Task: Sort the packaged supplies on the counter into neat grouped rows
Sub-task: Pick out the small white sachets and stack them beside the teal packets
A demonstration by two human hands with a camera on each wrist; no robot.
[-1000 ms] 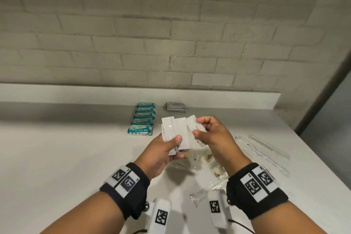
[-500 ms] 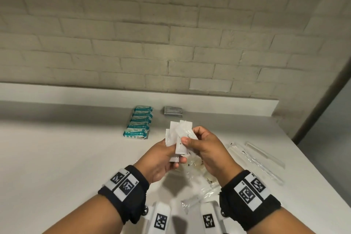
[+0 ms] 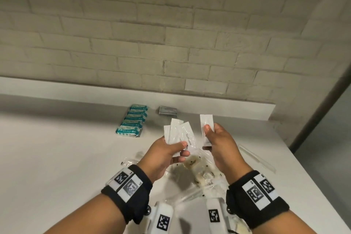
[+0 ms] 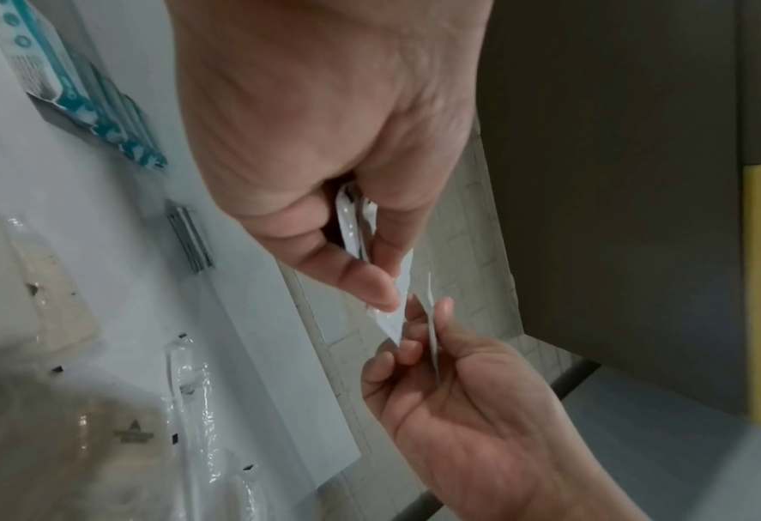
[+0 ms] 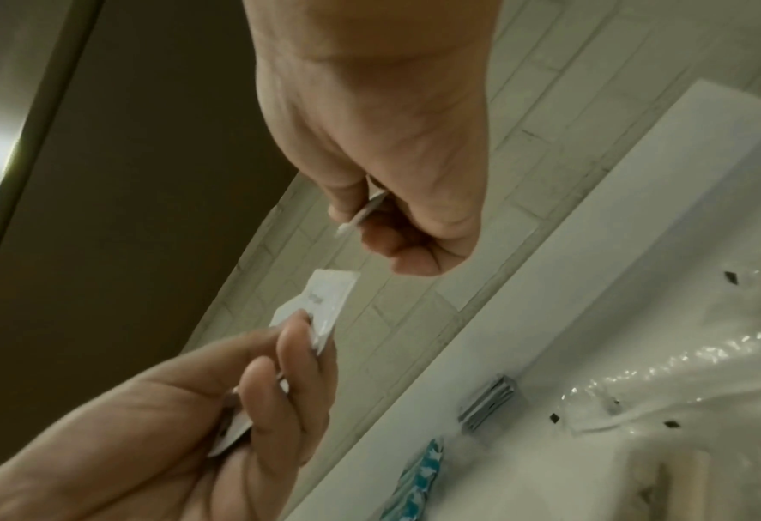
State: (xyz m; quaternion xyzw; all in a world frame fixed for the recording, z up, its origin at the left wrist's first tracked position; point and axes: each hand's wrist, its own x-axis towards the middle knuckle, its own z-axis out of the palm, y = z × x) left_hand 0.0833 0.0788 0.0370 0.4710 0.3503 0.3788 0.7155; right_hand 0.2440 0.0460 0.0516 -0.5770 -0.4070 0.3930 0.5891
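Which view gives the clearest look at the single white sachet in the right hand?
The head view: the single white sachet faces the camera, upright, pinched by the right hand. The right wrist view shows only its thin edge poking from the curled fingers. The left wrist view also shows it edge-on, a narrow sliver.

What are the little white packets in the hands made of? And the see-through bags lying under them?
The white packets look like thin matte paper or foil-paper sachets: flat, with crisp edges, and one is printed "Toothpaste". The left hand holds a fan of them; the right hand holds a single packet. The clear bags look like thin glossy plastic film: they crinkle, glint, and show their contents.
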